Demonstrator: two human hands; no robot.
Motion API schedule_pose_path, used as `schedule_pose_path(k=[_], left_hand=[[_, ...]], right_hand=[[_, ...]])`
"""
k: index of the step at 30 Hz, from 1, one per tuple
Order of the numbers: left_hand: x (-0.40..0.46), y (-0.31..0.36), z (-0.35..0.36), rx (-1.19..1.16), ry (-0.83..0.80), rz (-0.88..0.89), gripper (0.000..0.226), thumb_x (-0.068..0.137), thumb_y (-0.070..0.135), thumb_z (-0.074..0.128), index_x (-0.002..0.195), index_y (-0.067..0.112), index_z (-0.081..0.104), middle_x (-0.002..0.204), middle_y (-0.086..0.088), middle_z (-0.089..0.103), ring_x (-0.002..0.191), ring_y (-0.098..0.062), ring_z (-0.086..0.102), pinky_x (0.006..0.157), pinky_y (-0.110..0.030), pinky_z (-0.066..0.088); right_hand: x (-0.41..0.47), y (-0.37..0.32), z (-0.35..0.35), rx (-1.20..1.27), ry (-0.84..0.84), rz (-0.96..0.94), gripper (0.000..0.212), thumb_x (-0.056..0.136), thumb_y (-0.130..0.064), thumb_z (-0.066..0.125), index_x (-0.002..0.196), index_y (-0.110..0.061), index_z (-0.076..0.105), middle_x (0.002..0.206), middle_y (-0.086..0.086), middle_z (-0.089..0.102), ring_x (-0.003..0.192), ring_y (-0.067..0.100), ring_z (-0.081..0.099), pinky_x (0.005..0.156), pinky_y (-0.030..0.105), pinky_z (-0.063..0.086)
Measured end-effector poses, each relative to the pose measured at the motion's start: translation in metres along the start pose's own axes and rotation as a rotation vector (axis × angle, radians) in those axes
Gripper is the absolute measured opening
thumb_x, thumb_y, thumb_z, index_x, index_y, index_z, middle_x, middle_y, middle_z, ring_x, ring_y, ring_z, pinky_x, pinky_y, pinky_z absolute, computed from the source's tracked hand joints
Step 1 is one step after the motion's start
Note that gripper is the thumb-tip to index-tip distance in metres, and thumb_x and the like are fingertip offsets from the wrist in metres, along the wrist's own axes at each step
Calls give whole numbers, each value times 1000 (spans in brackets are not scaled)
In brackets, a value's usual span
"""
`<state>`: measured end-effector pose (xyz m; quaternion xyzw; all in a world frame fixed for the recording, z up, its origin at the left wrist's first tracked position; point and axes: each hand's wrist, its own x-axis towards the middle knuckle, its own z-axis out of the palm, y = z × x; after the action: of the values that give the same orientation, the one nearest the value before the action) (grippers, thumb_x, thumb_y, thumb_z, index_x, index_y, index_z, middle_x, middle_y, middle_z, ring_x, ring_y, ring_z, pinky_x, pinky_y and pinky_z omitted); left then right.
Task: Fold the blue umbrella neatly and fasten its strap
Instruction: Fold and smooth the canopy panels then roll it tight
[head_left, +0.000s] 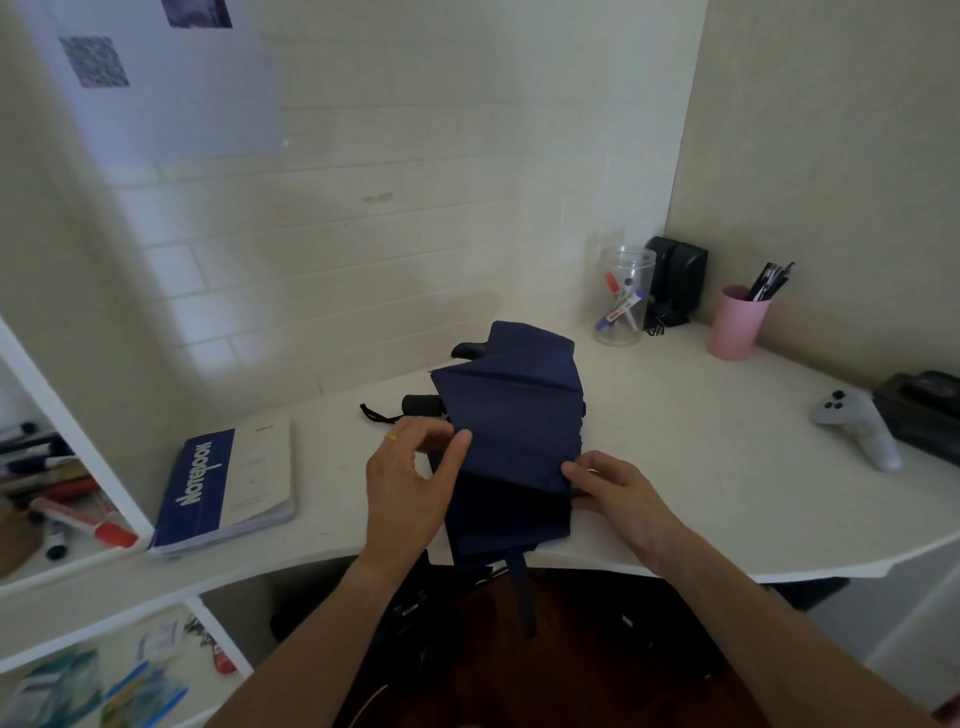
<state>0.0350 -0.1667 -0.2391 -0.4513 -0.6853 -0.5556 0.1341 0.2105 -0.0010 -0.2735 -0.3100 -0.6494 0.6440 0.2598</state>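
White desk (675, 441) | both hands pinching blue umbrella (511, 431) folds: left (410, 483), right (613, 493) | handle half-hidden | strap (522, 592) dangling

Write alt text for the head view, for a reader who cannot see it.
Both hands pinch folds of a blue umbrella on a white desk: left hand at its left edge, right hand at its right. Its strap hangs unfastened over the desk edge.

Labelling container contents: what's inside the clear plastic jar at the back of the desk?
The clear plastic jar holds a few leaning markers: white barrels, red and blue caps. Their lower ends overlap, so the exact count is unclear. No lid is visible.
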Motion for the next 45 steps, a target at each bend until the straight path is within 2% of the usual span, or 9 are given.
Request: schedule_pose_path(k=[9,13,17,23,26,31,34,36,45], left_hand=[[-5,-9,3,-378,-480,-500,28,96,47,65,115,26,68,110,9,77,98,-7,73,82,-23,58],[-19,-21,5,-265,-519,-529,47,94,49,67,94,4,77,92,-10,79,89,-28,75,79,-33,59],[-23,-12,3,-327,-464,-635,51,98,47,61,69,6,60,71,-9,65,69,-21,62,68,-24,46],[-29,-15,7,-265,-377,-605,51,102,47,52,80,3,64,81,-9,72,73,-23,66,69,-25,47],[-32,-11,5,-287,-338,-564,24,105,34,53,97,19,70,87,4,74,75,-2,69,64,-13,50],[-38,-21,9,-185,-299,-497,22,100,35,64,108,16,72,87,-10,78,83,-28,73,82,-46,62],[-41,-17,7,-190,-207,-473,42,98,26,68,136,29,51,76,2,75,74,-10,73,68,-21,60],[-45,-18,4,-243,-243,-423,55,99,21,66,143,40,37,78,-3,74,71,-15,72,64,-23,61],[-53,-27,2,238,-378,-164,26,94,31,71,120,30,72,91,7,69,90,-7,60,95,-4,29]], right_hand=[[-8,-10,5,-10,3,0,19,97,-31,63,108,-16,67,107,3,74,99,19,71,87,30,57],[-9,-13,8,-1,38,5,13,95,-22,66,99,-12,74,98,3,74,95,20,67,78,25,53],[-12,-20,9,65,126,43,21,90,-31,72,99,-13,75,91,1,72,73,14,59,66,26,46],[-13,-17,13,24,158,100,24,81,-11,82,103,-6,71,90,9,74,57,10,62,53,20,47],[-17,-16,5,87,136,114,20,87,-5,75,105,0,69,99,18,75,66,23,73,62,25,57],[-21,-13,11,179,168,114,29,84,-7,79,110,-2,65,97,24,75,78,31,77,67,27,62],[-20,-9,14,96,223,84,30,83,-4,79,108,-6,63,92,22,74,74,26,76,66,27,61],[-20,-7,13,13,219,48,27,83,-2,78,105,-7,63,86,20,74,75,27,75,72,31,62],[-22,-7,11,-631,143,-74,19,80,-11,77,90,-27,73,93,-4,69,76,7,66,73,18,51]])
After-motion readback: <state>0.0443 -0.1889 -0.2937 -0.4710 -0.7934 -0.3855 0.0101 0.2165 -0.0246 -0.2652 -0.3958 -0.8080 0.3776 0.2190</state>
